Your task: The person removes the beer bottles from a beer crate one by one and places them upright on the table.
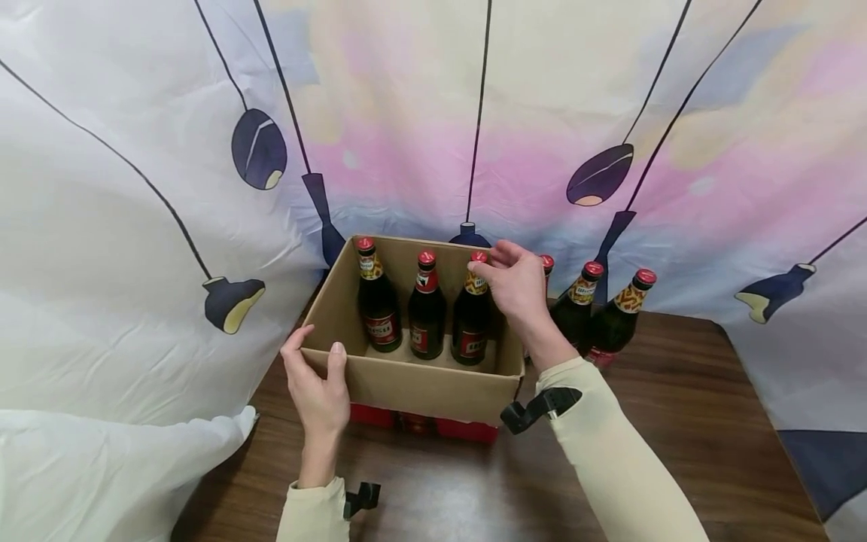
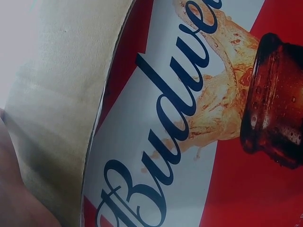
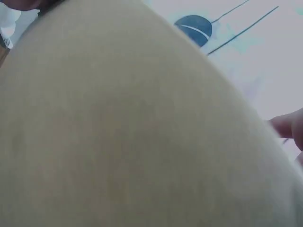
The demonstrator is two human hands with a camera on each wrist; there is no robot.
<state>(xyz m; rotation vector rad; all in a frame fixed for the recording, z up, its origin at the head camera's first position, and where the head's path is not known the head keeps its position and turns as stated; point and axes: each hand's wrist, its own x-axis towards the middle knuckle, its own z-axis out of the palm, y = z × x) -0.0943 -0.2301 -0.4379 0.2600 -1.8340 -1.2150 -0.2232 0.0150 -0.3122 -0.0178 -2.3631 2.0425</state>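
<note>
An open-topped cardboard box (image 1: 433,384), brown inside, stands on the table; its red outer face (image 2: 255,194) carries a Budweiser print. My left hand (image 1: 321,391) grips its near left corner, the thumb at the front flap and a finger over the left edge. Three dark bottles with red caps stand upright inside: a left one (image 1: 379,305), a middle one (image 1: 427,316) and a right one (image 1: 472,324). My right hand (image 1: 518,290) is at the right bottle's neck, its thumb in front and its fingers loosely bent beside the cap.
To the right of the box stand more red-capped bottles, one mostly hidden by my right hand, one in the middle (image 1: 576,309) and one farthest right (image 1: 616,320). The wooden table (image 1: 684,421) meets a lamp-patterned cloth (image 1: 420,113) behind. A sleeve (image 3: 128,118) fills most of the right wrist view.
</note>
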